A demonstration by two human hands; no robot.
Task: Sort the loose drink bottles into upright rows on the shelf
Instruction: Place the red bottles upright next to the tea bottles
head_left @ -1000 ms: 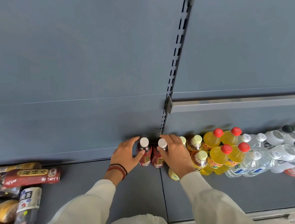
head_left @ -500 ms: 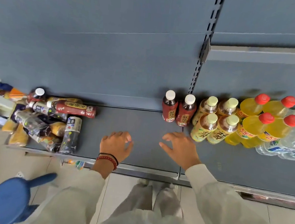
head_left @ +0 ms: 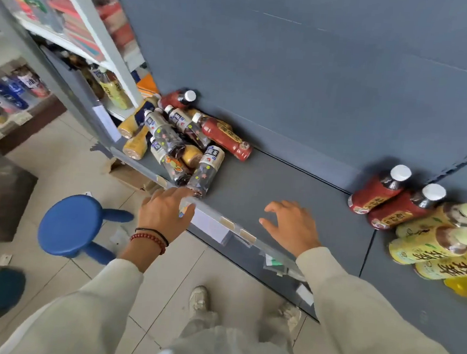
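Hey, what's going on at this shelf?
A person is sorting drink bottles on the grey shelf. Both hands are empty: the left hand is at the front edge beside the pile of loose bottles, the right hand hovers over bare shelf. Two red bottles stand upright next to the yellow-labelled bottles.

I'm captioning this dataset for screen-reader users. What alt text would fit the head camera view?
Two empty hands hover at a grey shelf: the left hand near a jumbled pile of loose bottles, the right hand over bare shelf. Farther right, two red white-capped bottles stand beside yellow-labelled bottles; a blue stool sits on the floor.
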